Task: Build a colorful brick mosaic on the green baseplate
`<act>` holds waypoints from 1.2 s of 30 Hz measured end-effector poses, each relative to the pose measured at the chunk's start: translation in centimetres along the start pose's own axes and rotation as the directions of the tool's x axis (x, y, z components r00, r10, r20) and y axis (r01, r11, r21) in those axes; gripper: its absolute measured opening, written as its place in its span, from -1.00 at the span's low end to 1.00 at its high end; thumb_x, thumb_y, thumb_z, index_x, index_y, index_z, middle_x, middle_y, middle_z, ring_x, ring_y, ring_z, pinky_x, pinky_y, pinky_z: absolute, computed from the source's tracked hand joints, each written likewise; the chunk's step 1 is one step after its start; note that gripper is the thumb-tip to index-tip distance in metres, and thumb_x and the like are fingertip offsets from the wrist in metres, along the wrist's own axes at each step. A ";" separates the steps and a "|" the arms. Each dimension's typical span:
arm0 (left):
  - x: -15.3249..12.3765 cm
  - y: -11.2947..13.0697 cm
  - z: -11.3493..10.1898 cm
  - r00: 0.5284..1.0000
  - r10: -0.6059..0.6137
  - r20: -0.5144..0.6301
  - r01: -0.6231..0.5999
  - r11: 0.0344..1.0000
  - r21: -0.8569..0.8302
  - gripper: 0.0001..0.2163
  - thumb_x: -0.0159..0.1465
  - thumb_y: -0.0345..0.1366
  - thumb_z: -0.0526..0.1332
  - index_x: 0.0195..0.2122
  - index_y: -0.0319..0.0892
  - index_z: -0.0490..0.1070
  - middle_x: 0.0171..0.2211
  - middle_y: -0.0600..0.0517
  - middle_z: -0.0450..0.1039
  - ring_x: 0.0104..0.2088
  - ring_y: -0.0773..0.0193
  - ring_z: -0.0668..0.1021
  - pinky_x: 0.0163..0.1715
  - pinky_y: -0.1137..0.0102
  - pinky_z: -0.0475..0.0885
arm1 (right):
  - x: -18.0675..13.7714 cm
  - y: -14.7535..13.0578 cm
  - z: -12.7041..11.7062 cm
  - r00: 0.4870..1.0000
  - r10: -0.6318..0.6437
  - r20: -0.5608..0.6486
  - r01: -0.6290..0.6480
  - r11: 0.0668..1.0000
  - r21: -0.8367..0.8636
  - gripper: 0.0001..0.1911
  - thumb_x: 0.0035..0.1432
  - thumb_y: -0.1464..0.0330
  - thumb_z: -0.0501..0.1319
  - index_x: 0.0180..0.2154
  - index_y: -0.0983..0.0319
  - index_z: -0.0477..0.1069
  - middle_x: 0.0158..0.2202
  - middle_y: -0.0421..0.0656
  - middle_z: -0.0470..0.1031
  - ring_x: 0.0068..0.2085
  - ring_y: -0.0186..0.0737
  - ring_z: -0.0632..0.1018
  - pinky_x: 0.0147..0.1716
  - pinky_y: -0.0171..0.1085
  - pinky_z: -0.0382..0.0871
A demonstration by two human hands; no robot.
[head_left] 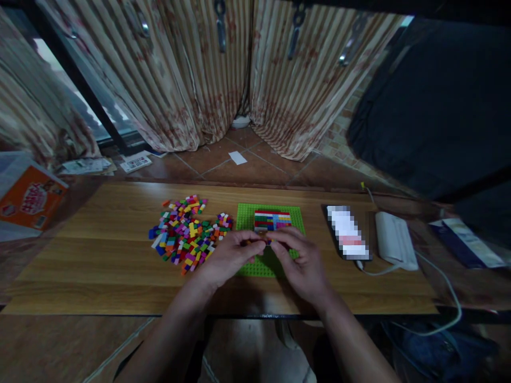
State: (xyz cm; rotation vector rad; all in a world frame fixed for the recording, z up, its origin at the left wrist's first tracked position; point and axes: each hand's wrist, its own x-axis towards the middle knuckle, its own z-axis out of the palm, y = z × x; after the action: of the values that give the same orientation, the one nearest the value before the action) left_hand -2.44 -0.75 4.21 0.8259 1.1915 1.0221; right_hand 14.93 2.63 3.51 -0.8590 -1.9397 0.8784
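A green baseplate (245, 214) lies on the wooden table, and on it stands a block of stacked toy bricks (272, 218) in several colours. Over the front part of the plate my two hands meet. My left hand (233, 255) is closed, thumb against fingers, around small bricks that its fingertips mostly hide. My right hand (301, 260) pinches at the same spot from the other side, its fingers curled over the stack's near edge. To the left of my left hand spreads a heap of loose toy bricks (187, 234).
Right of the plate lie a phone (347, 234) with a blurred screen and a white box-shaped device (395, 240), joined by a cable. A blue and white packet (467, 242) is farther right. A plastic bin with an orange label (34, 197) stands at the left. Curtains (199, 80) hang behind.
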 end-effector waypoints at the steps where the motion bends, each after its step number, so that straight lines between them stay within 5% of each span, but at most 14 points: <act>1: 0.0 -0.1 -0.1 1.000 -0.010 0.028 0.010 1.000 -0.019 -0.73 0.02 -0.12 0.42 -0.39 -0.21 0.53 -0.48 0.11 0.42 -0.47 0.43 0.38 -0.41 0.49 0.26 | 0.0 -0.2 0.2 0.999 -0.016 0.035 0.015 1.000 0.018 -0.78 0.30 0.35 0.15 -0.09 0.09 0.53 -0.14 -0.12 0.53 -0.08 -0.22 0.53 -0.07 -0.19 0.42; 13: -0.3 -0.1 -0.1 0.989 -0.005 0.145 0.028 0.987 -0.159 -0.65 0.05 -0.04 0.41 -0.41 -0.25 0.46 -0.59 0.17 0.25 -0.60 0.53 0.21 -0.58 0.50 -0.03 | 0.2 -0.7 0.6 0.993 0.110 0.048 -0.119 0.956 0.268 -0.94 0.18 0.35 0.29 -0.26 0.12 0.53 -0.19 -0.18 0.50 -0.11 -0.24 0.53 -0.12 -0.24 0.40; 36: 0.0 -0.6 0.2 0.989 -0.035 0.146 0.066 0.976 -0.210 -0.68 0.05 -0.06 0.39 -0.45 -0.26 0.45 -0.52 0.07 0.38 -0.58 0.49 0.28 -0.55 0.48 0.04 | 0.1 -0.6 0.2 0.986 0.162 0.043 -0.167 0.972 0.165 -0.92 0.17 0.30 0.28 -0.27 0.12 0.54 -0.23 -0.16 0.54 -0.15 -0.19 0.54 -0.18 -0.21 0.42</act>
State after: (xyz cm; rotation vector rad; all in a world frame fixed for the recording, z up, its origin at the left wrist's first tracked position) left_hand -2.17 -0.98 3.74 0.6829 0.9588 1.0129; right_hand 14.56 2.29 3.95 -0.9197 -1.8079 1.1414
